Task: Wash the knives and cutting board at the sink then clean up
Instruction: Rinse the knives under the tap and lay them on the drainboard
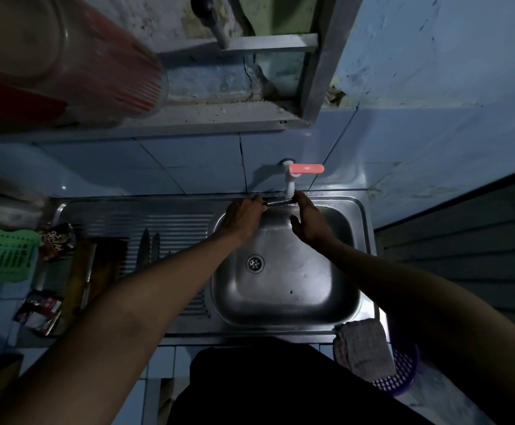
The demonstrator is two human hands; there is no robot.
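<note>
Our left hand (244,216) grasps a knife (280,203) under the tap (291,179); right hand (306,222) released. Wet, slippery, sharp: we hold the handle.

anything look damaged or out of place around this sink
Yes: the wall above the tap is cracked and crumbling behind the metal shelf frame. Torn sachet wrappers litter the counter left of the drainboard.
</note>
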